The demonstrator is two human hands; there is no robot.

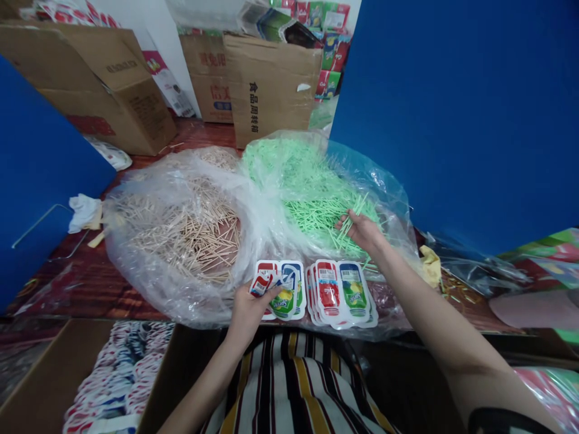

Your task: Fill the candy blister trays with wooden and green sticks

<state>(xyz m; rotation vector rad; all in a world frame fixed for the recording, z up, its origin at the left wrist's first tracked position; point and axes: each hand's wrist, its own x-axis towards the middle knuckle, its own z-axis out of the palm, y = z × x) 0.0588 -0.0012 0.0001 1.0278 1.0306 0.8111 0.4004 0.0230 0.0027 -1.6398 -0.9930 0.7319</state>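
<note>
My left hand (253, 306) is closed on a small twin packet (286, 298) with a red half and a green half, over other packets of the same kind at the table's front edge. Just right of it lies a stack of twin packets (340, 290), printed Cola on red and Sprite on green. My right hand (362, 231) has its fingers closed round a few thin green sticks (351, 220). It is over a clear plastic bag (402, 208) holding a large heap of green sticks (312, 211).
Left of the green heap, another clear bag holds beige sticks (199, 241). Cardboard boxes (275, 90) stand at the back, and blue panels (465, 108) flank the table. Below the front edge, an open carton (85, 349) holds rows of packets (122, 367). A yellow cloth (430, 265) lies right.
</note>
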